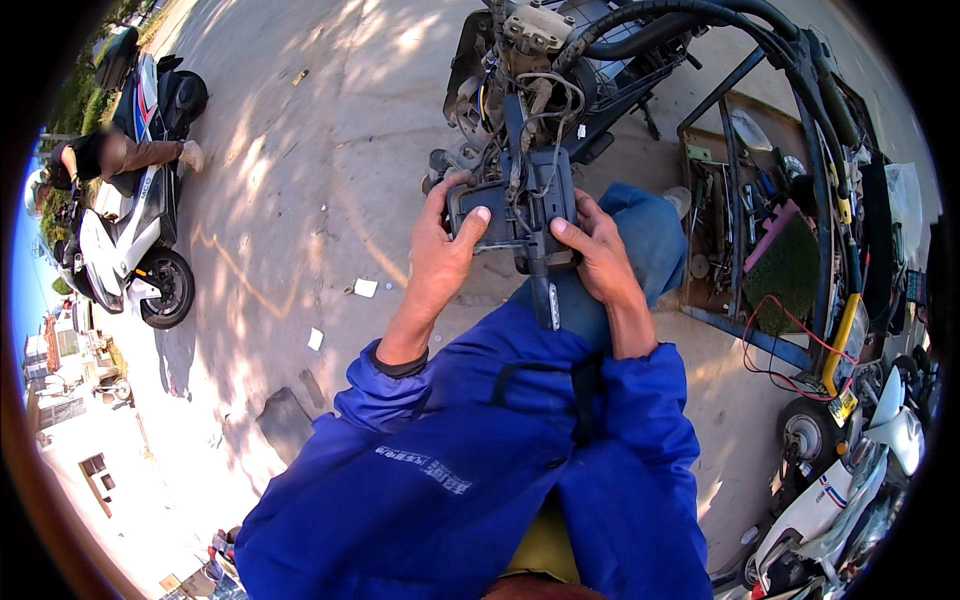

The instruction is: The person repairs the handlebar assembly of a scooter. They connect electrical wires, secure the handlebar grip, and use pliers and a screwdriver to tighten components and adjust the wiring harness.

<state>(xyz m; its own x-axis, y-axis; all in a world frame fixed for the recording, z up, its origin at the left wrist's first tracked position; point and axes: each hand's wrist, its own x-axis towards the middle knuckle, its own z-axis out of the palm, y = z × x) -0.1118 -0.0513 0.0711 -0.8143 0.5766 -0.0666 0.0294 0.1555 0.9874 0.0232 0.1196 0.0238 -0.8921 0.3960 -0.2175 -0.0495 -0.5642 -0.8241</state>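
Note:
A dark plastic housing (545,185) sits at the front of a partly stripped vehicle (540,40), with cables and wires (520,110) running over it. My left hand (445,235) grips the housing's left side, thumb on its face and fingers curled round the far edge. On the right side, my right hand (595,245) holds the same housing, thumb pressed near its edge. A narrow piece (548,300) with a light-coloured strip hangs below it, between my wrists. My blue-jeaned knee (640,235) is just beyond my right hand.
A metal cart (705,310) with tools, a red cable (770,368) and a yellow bar (835,345) stands at right. Scooters (800,530) crowd the lower right. At left, another person (150,155) sits on a white scooter (130,250). Paper scraps (365,288) lie on the concrete.

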